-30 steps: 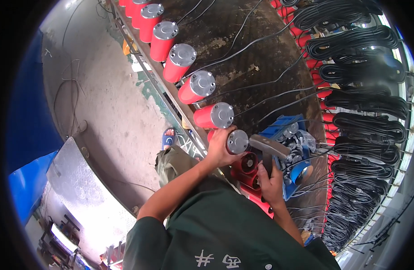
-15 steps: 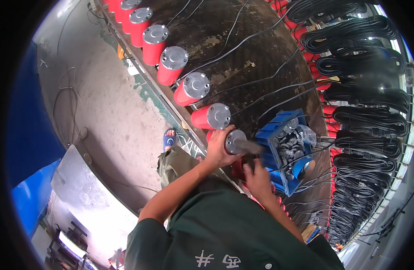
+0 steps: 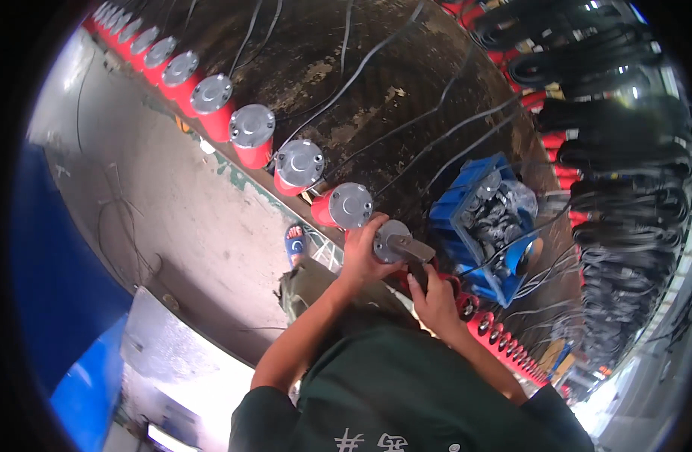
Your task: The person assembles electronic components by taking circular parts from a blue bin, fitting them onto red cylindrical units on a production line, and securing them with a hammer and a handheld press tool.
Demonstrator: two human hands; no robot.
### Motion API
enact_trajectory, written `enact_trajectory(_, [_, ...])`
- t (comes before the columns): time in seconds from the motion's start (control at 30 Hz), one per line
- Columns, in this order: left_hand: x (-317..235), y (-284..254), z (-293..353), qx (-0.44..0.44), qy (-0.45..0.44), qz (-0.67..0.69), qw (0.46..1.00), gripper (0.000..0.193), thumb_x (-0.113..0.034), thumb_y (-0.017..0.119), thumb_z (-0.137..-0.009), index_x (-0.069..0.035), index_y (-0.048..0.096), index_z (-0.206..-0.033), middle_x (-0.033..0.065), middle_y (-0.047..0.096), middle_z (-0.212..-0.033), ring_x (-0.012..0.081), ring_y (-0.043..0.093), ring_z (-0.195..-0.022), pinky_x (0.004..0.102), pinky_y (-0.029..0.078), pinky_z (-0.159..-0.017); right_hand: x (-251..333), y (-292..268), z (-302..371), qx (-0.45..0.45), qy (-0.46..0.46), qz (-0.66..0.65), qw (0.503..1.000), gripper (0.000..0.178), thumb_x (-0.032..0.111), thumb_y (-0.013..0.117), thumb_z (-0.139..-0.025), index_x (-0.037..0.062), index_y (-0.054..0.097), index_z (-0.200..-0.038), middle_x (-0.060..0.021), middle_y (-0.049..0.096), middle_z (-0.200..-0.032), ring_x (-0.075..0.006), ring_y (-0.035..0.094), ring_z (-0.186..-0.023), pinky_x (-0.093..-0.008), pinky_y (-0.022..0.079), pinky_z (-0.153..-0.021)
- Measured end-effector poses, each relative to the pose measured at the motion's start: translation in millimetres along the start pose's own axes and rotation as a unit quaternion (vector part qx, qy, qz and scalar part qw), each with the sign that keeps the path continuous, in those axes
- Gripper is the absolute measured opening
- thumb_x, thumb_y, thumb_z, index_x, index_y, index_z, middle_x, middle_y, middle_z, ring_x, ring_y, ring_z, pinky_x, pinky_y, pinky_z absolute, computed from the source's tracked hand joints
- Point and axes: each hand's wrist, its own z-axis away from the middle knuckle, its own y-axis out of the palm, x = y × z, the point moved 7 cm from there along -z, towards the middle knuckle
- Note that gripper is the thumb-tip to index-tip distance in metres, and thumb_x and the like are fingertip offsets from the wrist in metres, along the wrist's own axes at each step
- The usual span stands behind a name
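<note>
Hammer (image 3: 412,248) and right hand (image 3: 437,303) have swung left over the metal-capped cylinder (image 3: 384,238), right of frame centre; right fingers clench the handle, left hand (image 3: 362,258) wraps the cylinder, apparently steadying it.

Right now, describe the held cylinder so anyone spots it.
Red cylinders line the left edge of the dark table. Follow them down to the left hand, around the held cylinder. Only this one has a hammer over its grey cap.
</note>
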Motion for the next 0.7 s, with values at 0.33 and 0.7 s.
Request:
enact_trajectory(0.33, [-51,-1,-20,0.066,-0.093,-0.154,0.981,0.089,-0.019,0.099,-0.066,-0.003,0.055,-0.142,0.0221,0.069,-0.125,0.0388,0.071,-0.11,0.0459,0.058,-0.097,-76,-92,20,-0.046,0.07,-0.277,0.957,0.036,0.033,0.072,-0.102,-0.0016,0.067,-0.108,-0.0125,0.067,-0.078,-0.0194,0.063,-0.073,-0.0382,0.05,-0.069])
enact_trajectory(0.7, [-84,22,-45,0.229,-0.1,-0.49,0.835,0.076,-0.034,0.09,-0.078,-0.005,0.061,-0.142,0.0202,0.069,-0.136,0.0395,0.067,-0.124,0.047,0.055,-0.102,-252,-127,136,-0.09,0.125,-0.365,0.918,0.033,0.031,0.071,-0.102,-0.0009,0.067,-0.108,-0.0177,0.074,-0.092,-0.0296,0.072,-0.088,-0.0388,0.053,-0.081])
